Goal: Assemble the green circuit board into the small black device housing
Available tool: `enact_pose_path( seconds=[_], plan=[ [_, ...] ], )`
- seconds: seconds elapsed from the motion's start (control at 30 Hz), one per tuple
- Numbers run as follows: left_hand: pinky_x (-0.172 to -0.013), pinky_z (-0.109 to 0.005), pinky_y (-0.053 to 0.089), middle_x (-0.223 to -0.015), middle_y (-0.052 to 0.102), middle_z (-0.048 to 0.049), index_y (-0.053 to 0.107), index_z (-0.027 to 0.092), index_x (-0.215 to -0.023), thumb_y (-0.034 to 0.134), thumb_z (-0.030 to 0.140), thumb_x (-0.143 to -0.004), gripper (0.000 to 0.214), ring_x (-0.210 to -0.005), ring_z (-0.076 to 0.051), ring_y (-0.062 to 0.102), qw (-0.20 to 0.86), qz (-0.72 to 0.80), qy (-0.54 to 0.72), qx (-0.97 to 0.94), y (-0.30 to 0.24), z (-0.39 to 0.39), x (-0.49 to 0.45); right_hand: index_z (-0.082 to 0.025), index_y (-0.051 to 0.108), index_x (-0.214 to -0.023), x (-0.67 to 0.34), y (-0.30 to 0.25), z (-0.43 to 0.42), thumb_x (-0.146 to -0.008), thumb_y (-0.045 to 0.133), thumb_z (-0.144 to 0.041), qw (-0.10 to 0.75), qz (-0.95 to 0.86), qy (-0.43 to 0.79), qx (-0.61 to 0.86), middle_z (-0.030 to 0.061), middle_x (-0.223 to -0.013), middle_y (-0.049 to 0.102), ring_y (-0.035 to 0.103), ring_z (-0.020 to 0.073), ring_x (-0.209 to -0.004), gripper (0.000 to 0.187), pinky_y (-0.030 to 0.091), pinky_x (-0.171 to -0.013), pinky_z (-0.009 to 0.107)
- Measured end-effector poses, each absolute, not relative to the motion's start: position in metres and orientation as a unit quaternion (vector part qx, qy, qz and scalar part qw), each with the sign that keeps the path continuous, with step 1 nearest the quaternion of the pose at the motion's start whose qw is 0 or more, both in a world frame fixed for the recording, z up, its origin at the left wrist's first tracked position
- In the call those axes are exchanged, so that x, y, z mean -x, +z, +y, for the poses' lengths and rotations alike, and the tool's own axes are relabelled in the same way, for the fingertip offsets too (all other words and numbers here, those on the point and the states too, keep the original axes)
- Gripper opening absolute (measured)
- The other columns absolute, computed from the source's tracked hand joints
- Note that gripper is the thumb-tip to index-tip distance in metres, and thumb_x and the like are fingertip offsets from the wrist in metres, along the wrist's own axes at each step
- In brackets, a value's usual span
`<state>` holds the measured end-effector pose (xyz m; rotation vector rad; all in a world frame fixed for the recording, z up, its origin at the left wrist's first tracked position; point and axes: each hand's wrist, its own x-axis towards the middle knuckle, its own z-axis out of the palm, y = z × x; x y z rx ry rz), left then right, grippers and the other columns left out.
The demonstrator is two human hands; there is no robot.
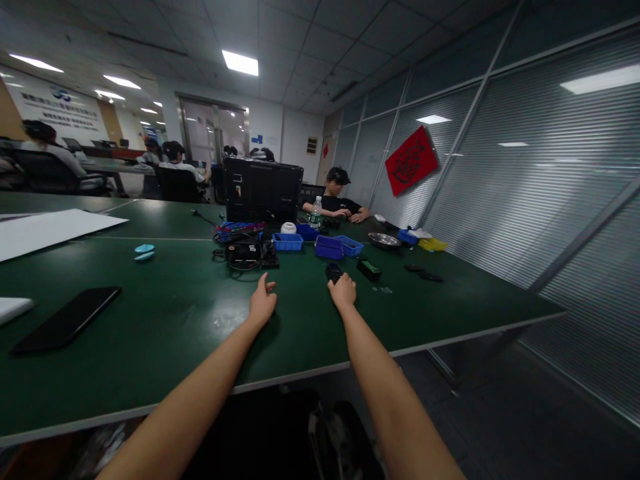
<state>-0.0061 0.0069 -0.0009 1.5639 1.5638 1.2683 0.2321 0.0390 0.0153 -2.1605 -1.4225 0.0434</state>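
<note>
My right hand (343,291) is closed around the near end of a small black box-shaped object (333,271) on the green table; its exact kind cannot be made out. Just right of it lies a black case with a green top (369,269). My left hand (263,301) rests on the table with fingers apart and nothing in it. Beyond that hand are a black device with cables (243,255) and a small black stand-like piece (269,255). Blue plastic trays (288,242) stand farther back, one with a white ball (289,228) behind it.
A black monitor (263,190) and a water bottle (315,212) stand at the back. Across the table sits a person (336,197). At right lie a metal plate (385,240) and flat dark pieces (424,273); at left, a black slab (67,320) and a cyan item (145,252).
</note>
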Motion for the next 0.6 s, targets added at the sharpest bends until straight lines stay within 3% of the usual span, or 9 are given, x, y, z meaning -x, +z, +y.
enact_pose_path(
  seconds=[0.3,0.5,0.6],
  plan=[
    [-0.088,-0.028,0.041,-0.113,0.059,-0.0067,0.028,0.019,-0.131,0.047,0.009,-0.069,0.066,-0.104,-0.016,0.054,0.282,0.592,0.463,-0.596,-0.0016,0.0072,0.0073,-0.010,0.045,-0.113,-0.2380,0.0129,0.0397,-0.076,0.049,-0.039,0.256,-0.520,-0.012,0.815,0.0183,-0.108,0.054,0.048,0.0292,-0.101,0.047,0.042,-0.076,0.035],
    [-0.088,-0.029,0.041,-0.112,0.059,-0.0074,0.031,0.018,-0.130,0.046,0.010,-0.069,0.063,-0.102,-0.016,0.055,0.275,0.595,0.456,-0.602,0.0000,0.0063,0.0065,-0.009,0.038,-0.120,-0.2393,0.0157,0.0383,-0.073,0.049,-0.049,0.272,-0.514,0.004,0.814,0.0205,-0.111,0.052,0.046,0.0312,-0.103,0.063,0.042,-0.075,0.037],
    [-0.087,-0.029,0.042,-0.111,0.060,-0.0072,0.033,0.018,-0.128,0.046,0.009,-0.069,0.062,-0.099,-0.016,0.056,0.274,0.596,0.457,-0.601,0.0017,0.0050,0.0056,-0.009,0.044,-0.114,-0.2381,0.0168,0.0365,-0.075,0.048,-0.048,0.269,-0.522,0.002,0.809,0.0202,-0.109,0.053,0.047,0.0298,-0.104,0.055,0.040,-0.080,0.038]
  ],
)
